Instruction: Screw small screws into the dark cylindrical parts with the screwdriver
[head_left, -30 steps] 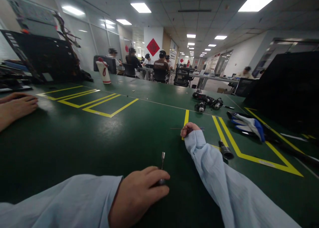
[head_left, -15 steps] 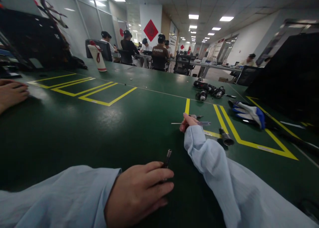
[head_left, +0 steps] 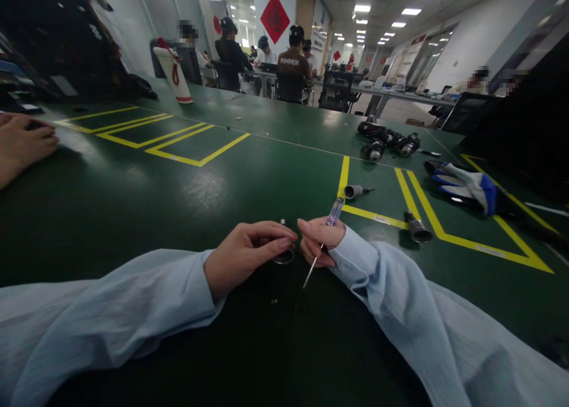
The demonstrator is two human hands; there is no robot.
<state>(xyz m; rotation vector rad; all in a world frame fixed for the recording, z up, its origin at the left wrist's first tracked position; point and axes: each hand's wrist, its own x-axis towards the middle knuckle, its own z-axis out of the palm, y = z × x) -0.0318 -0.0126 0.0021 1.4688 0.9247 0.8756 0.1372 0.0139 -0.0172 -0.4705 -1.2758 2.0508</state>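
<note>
My left hand (head_left: 249, 250) is closed around a bell-shaped metal part (head_left: 284, 257). The part's round rim shows under the fingers and its narrow end pokes up above them; the middle is hidden. Close by, my right hand (head_left: 322, 238) grips a screwdriver (head_left: 334, 211) with a see-through purplish handle, its thin shaft slanting down toward the table. The fingertips of both hands nearly meet. Below them, tiny light bits (head_left: 274, 301) lie on the dark green tabletop, too small to identify.
Two similar metal parts (head_left: 419, 229) (head_left: 354, 192) lie by the yellow tape outlines at right. Beyond them are dark power tools (head_left: 386, 140) and a blue-white glove (head_left: 466, 185). At left are another person's hand (head_left: 26, 143) and a tall white cup (head_left: 174, 78).
My left hand has moved up and forward with the metal part, close to my right hand. The right hand has drawn back slightly and turned the screwdriver from lying level to tip down.
</note>
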